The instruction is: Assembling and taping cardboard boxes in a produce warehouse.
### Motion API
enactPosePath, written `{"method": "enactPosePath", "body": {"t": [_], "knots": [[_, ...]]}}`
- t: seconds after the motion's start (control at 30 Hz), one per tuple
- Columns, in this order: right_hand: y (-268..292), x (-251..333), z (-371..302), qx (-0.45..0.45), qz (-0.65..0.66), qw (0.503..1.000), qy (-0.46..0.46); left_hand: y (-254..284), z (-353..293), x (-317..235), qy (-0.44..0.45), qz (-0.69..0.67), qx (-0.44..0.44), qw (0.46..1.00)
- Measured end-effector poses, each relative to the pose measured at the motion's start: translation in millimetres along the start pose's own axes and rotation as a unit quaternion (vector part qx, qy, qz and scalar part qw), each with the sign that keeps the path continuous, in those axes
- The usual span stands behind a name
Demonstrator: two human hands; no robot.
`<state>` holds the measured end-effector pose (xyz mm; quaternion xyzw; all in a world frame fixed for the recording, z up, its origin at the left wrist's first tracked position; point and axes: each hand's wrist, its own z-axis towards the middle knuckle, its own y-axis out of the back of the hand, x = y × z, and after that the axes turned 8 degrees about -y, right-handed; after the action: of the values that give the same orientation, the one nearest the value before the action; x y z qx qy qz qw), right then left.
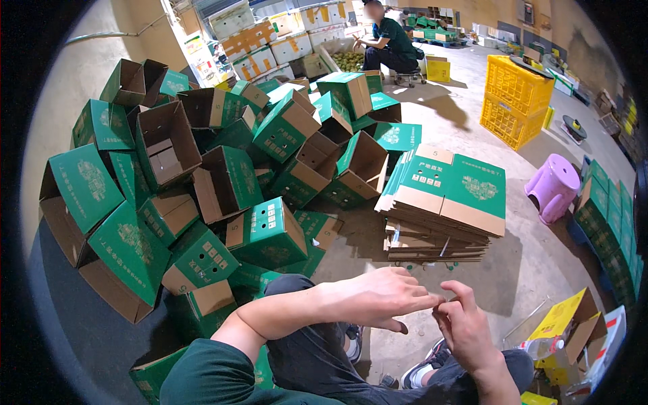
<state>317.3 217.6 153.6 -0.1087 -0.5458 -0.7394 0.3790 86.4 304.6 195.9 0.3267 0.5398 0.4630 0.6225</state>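
My left hand [381,295] stretches across above my lap, palm down, with its index finger pointing right and its thumb hanging apart. My right hand [466,331] is raised with bent, parted fingers. Their fingertips meet, and no object shows between them. Just beyond the hands stands a stack of flattened green-and-brown cardboard boxes [449,185]; neither hand touches it. To the left, a big heap of open, folded green cardboard boxes [270,233] lies tumbled in many directions, some close against my left leg.
A purple plastic stool [555,185] and yellow crates [514,101] stand at right. Nearer are a yellow carton [563,324] with a clear bottle [543,347] and a row of green boxes [607,223]. Behind, another person [390,40] sits by stacked white boxes [290,47].
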Motion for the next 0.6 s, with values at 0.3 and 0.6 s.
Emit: {"method": "enactPosePath", "body": {"t": [0.3,0.6], "knots": [[10,5,6,0.03,-0.013,0.994,0.1,-8,1,-1,-0.045,-0.026,0.005,0.999],[6,6,-1,0.031,-0.007,0.999,0.043,-14,1,1,-0.05,-0.023,-0.05,0.997]]}}
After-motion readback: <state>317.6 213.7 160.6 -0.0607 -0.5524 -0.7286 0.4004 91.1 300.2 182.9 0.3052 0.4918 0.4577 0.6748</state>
